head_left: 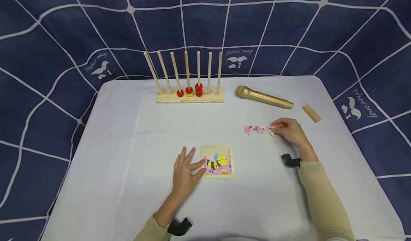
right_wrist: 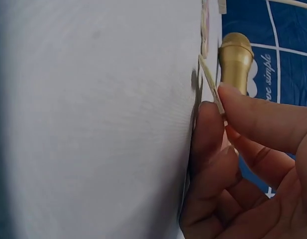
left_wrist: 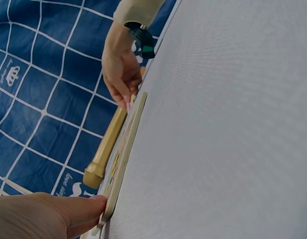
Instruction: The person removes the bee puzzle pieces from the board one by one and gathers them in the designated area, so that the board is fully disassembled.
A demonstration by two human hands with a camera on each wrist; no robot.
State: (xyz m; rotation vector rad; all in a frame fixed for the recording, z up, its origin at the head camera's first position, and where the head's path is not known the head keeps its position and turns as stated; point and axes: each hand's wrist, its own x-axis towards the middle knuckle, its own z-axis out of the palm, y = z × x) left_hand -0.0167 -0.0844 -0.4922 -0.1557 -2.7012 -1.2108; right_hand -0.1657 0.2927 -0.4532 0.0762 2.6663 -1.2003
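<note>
A square wooden puzzle tray lies on the table, partly filled with pieces of a bee picture. At its left edge rests my left hand, thumb and index finger touching the rim and the other fingers spread out straight. My right hand pinches a thin pink puzzle piece between thumb and fingertips, tilted up off the cloth in the right wrist view. Just left of that hand, loose pink puzzle pieces lie in a row. My right palm is hidden in the head view.
Behind the tray stands a wooden peg counting rack with red and yellow beads. A gold microphone lies at the back right, near a small wooden block. A dark blue gridded curtain surrounds the white table.
</note>
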